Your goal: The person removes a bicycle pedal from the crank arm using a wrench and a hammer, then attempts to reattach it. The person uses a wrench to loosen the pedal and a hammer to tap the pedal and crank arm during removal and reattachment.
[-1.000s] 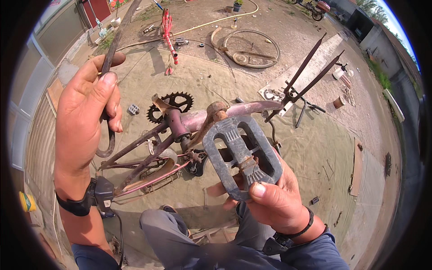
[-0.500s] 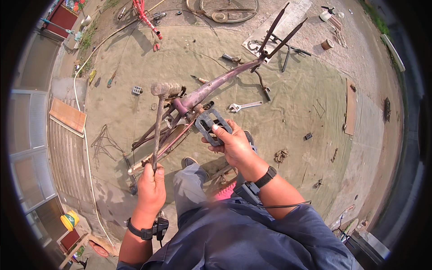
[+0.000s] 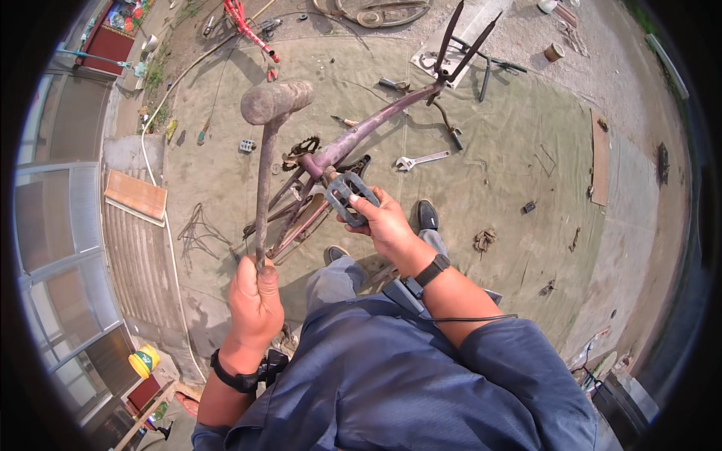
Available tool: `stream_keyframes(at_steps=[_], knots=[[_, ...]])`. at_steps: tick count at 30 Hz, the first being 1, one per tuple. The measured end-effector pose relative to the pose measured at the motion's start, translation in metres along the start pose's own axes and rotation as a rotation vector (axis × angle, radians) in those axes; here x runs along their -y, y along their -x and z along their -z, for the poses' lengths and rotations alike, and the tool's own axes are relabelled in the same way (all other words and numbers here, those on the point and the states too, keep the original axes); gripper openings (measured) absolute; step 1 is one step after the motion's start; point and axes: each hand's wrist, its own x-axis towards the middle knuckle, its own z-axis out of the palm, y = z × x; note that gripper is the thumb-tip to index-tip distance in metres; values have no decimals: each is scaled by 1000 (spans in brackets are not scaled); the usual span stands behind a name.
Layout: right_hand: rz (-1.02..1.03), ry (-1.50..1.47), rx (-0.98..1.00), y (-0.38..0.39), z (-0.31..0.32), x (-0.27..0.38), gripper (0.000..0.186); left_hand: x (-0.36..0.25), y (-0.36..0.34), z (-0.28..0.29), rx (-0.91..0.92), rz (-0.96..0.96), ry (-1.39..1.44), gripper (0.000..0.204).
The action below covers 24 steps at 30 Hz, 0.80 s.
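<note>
A long-handled hammer with a worn, heavy head rises upright from my left hand, whose fingers are wrapped round its handle. My right hand grips a dark grey pedal, thumb over its top; the pedal sits at the bottom-bracket end of a scuffed purple bicycle frame. A toothed chainring is beside that junction, partly behind the frame. The frame's fork legs point up at the back right. An adjustable wrench lies on the cloth just right of the frame.
A red frame and a wheel lie at the back. Loose parts, including a pedal, are scattered on the green groundsheet. Boards and a yellow bucket are at left, near glazed panels.
My left hand has dropped from high at the left to low in front, and the hammer head now stands raised above it. The view has pulled back from the pedal, which my right hand still grips.
</note>
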Motion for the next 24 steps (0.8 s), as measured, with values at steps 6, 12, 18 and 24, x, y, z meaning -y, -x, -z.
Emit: stream_keyframes(at_steps=[6,12,18,24], knots=[[-3,12,0,4,-2,-2,41,-6,-15,-22,297,93,-212,33],[26,0,5,0,0,-2,41,-20,-9,0,-20,-146,220,36],[42,28,-1,0,-2,-3,40,-16,-14,-22,360,117,-195,33],[34,12,-9,1,-1,-2,38,-16,-4,-1,-64,-178,344,41]])
